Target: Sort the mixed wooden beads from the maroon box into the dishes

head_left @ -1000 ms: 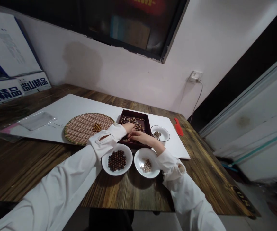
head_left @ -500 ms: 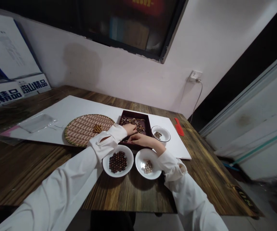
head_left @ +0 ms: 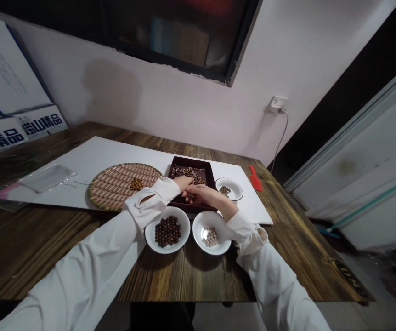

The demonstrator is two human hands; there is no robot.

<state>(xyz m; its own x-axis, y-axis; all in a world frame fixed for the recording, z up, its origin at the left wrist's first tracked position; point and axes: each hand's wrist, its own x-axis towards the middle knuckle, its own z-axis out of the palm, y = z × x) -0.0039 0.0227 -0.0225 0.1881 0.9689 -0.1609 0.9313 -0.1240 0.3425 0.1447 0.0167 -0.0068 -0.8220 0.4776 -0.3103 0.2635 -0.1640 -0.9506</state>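
Both my hands are over the dark red tray, which holds many small mixed-colour beads. My left hand reaches in from the left; its fingers are mostly hidden behind the right hand. Across it from the right comes my right hand, fingers bent together and pointing down and left over the near side of the tray. Whatever its fingertips hold is too small to make out. Just in front stand a bowl of dark brown beads and a bowl with a few pale beads.
A round woven mat with yellow-brown beads lies to the left. Right of the tray stands a bowl of brownish beads. A red comb-shaped object, clear plastic packaging and a white board rest on the wooden table.
My right hand has lifted slightly and shifted closer to the left hand, now overlapping its fingers. The whole view has moved a little.
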